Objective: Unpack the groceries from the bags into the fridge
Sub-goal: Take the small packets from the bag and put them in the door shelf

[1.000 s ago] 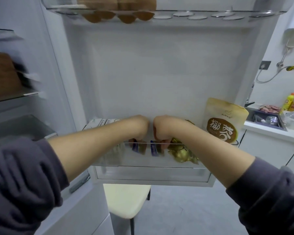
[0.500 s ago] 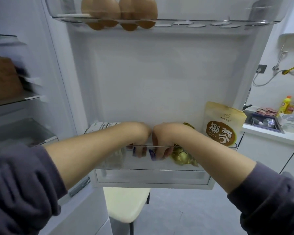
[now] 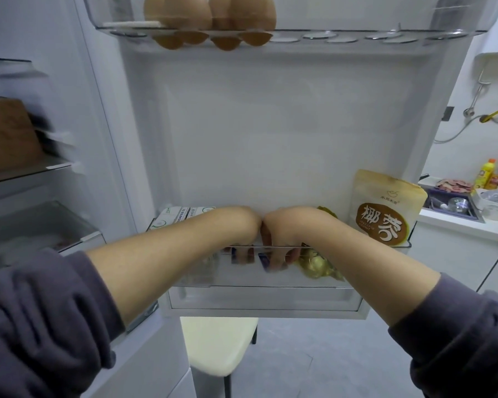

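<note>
Both my hands reach into the clear door bin (image 3: 265, 294) of the open fridge, knuckles touching. My left hand (image 3: 242, 225) curls its fingers down behind the bin's front wall around a small blue packet (image 3: 233, 255). My right hand (image 3: 288, 228) does the same, its fingers round another small blue packet (image 3: 263, 262). A crinkled gold foil bag (image 3: 316, 267) lies in the bin just right of my right hand. A beige pouch with a brown round label (image 3: 385, 214) stands at the bin's right end. White cartons (image 3: 179, 215) stand at its left end, behind my left forearm.
Brown eggs (image 3: 207, 12) sit in the door's top rack. The fridge's inner shelves (image 3: 26, 170) are on the left, with a brown block on one. A cream stool (image 3: 219, 346) stands below the door. A counter and sink (image 3: 454, 208) with bottles lie to the right.
Both hands have sunk lower into the door bin, the fingers now behind its front wall. The view has dropped a little relative to the door.
</note>
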`<state>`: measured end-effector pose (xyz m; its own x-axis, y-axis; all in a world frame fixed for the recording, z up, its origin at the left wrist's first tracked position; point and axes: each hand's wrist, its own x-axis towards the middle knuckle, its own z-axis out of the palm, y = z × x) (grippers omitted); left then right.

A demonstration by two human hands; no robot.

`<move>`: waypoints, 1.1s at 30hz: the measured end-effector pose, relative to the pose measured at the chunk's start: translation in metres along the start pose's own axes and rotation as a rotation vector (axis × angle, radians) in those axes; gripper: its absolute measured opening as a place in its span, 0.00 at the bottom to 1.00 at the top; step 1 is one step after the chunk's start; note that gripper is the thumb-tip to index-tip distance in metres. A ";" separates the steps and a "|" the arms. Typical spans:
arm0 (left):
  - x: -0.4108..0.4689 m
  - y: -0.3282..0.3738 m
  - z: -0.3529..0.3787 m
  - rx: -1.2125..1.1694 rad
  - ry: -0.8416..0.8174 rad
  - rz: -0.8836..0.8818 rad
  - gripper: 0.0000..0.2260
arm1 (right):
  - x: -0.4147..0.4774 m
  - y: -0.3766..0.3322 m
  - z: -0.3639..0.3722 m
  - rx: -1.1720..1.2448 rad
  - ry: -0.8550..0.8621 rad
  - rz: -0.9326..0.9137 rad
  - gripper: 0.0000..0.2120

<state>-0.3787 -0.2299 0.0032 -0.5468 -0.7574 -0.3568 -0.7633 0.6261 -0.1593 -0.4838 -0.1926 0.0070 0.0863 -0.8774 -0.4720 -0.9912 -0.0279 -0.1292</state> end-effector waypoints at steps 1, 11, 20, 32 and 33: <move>0.000 0.000 0.000 -0.009 0.002 -0.001 0.09 | 0.002 0.000 0.000 0.008 0.006 -0.007 0.05; -0.005 0.005 -0.004 0.031 0.009 -0.001 0.11 | 0.007 -0.001 0.001 0.035 0.097 0.049 0.05; -0.010 0.005 -0.006 0.030 0.071 -0.036 0.08 | -0.007 -0.001 -0.003 0.009 0.168 0.058 0.13; -0.064 0.042 -0.011 0.091 0.874 -0.271 0.30 | -0.086 0.039 0.014 -0.164 1.069 0.130 0.26; -0.068 0.051 -0.009 0.046 0.907 -0.280 0.34 | -0.093 0.045 0.021 -0.165 1.122 0.132 0.28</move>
<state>-0.3837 -0.1483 0.0272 -0.4196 -0.7237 0.5480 -0.9033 0.3921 -0.1738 -0.5343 -0.1017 0.0271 -0.0756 -0.8090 0.5829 -0.9942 0.1062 0.0184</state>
